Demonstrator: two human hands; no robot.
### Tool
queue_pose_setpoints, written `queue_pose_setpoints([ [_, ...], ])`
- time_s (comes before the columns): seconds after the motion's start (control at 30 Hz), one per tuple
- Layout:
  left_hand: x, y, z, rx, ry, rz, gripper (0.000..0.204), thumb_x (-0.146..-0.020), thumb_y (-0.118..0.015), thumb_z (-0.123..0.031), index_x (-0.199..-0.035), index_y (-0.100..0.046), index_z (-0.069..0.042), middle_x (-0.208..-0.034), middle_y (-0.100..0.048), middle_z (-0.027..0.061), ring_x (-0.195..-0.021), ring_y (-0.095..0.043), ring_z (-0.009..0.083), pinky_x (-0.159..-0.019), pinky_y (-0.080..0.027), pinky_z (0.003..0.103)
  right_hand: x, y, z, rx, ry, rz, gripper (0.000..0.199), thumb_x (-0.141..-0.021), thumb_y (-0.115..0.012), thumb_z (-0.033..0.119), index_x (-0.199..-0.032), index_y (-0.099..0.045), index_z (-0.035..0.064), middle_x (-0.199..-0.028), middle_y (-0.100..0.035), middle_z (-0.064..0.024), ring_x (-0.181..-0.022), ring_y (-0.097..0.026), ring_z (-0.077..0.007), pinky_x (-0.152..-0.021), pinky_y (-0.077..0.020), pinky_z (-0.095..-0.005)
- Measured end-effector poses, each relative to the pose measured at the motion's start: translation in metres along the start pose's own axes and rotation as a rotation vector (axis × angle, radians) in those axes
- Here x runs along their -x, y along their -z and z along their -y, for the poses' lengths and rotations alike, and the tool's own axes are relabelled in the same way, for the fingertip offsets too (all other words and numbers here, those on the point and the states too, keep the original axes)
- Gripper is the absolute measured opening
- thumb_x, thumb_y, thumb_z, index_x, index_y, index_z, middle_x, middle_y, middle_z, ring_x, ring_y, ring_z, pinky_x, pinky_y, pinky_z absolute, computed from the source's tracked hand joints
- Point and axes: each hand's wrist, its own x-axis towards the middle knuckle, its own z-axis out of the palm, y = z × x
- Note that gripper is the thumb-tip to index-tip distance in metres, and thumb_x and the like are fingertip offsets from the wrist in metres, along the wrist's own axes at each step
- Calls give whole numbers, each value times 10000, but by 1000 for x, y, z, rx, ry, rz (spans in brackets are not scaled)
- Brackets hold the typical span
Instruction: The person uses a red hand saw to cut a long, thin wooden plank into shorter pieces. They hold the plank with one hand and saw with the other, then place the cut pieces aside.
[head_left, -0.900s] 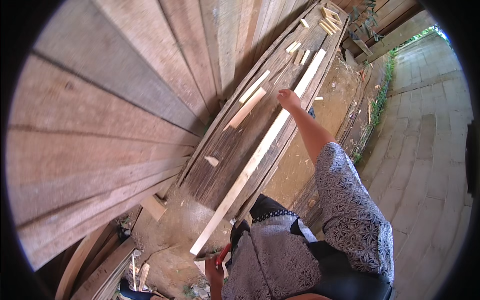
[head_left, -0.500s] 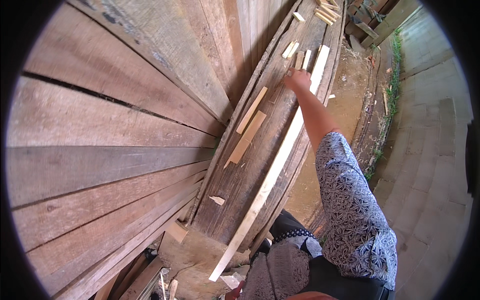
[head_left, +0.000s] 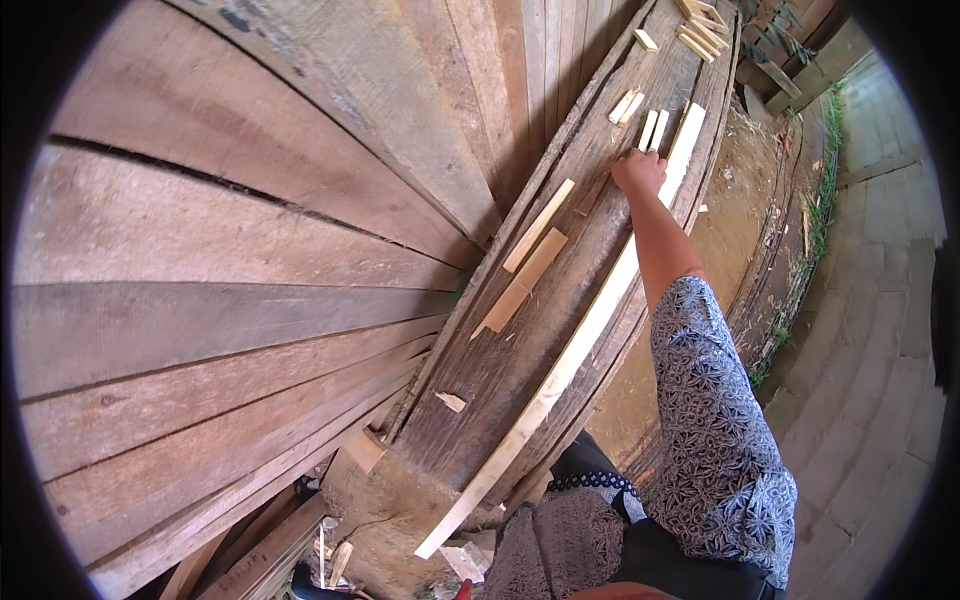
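My right hand [head_left: 640, 172] reaches over the weathered plank bench [head_left: 470, 390]. Its fingers curl down at the near ends of two short pale wood strips [head_left: 653, 130], which lie side by side. The fingertips are partly hidden, but the left strip appears gripped. Just right of the hand, a long pale wooden batten [head_left: 560, 378] runs along the bench and juts past its near end. Only a bit of bare skin, perhaps my left forearm, shows at the bottom edge; my left hand is out of sight.
Two thin offcuts [head_left: 527, 280] and a small wood chip [head_left: 451, 401] lie on the bench's left side. Farther up are more short strips [head_left: 626, 106] and a small stack of pieces [head_left: 703, 38]. A plank wall [head_left: 240, 240] rises at left; dirt ground [head_left: 735, 200] lies at right.
The view has shifted, so the bench sits farther right. My right hand has closed down at the short strips; the left strip, darker before, now shows a pale face beside the other.
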Motion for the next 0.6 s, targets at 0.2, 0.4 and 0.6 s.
queue_pose_setpoints([
  [0.2, 11, -5, 23, 38, -60, -54, 240, -778, -705, -220, -974, -718, -83, -724, -664, 154, -652, -641, 341, -600, -496, 415, 36, 7, -17, -212, 210, -397, 389, -862, -615, 280, -1231, -678, 174, -1226, -612, -146, -1178, -532, -345, -1010, -448, -444],
  [0.4, 50, -20, 94, 74, -173, -179, 237, -774, -707, -223, -966, -721, -84, -710, -663, 152, -635, -642, 338, -588, -495, 414, 134, 44, -51, -373, 526, -490, 230, -826, -708, 192, -1034, -728, 96, -935, -687, -121, -974, -612, -337, -922, -471, -436],
  [0.6, 33, -57, 142, 156, -252, -429, 218, -824, -727, -217, -974, -705, -60, -857, -696, 169, -801, -685, 335, -697, -523, 416, 241, 62, -81, -542, 667, -549, 137, -786, -763, 149, -893, -742, 66, -765, -681, -77, -738, -649, -255, -722, -525, -375],
])
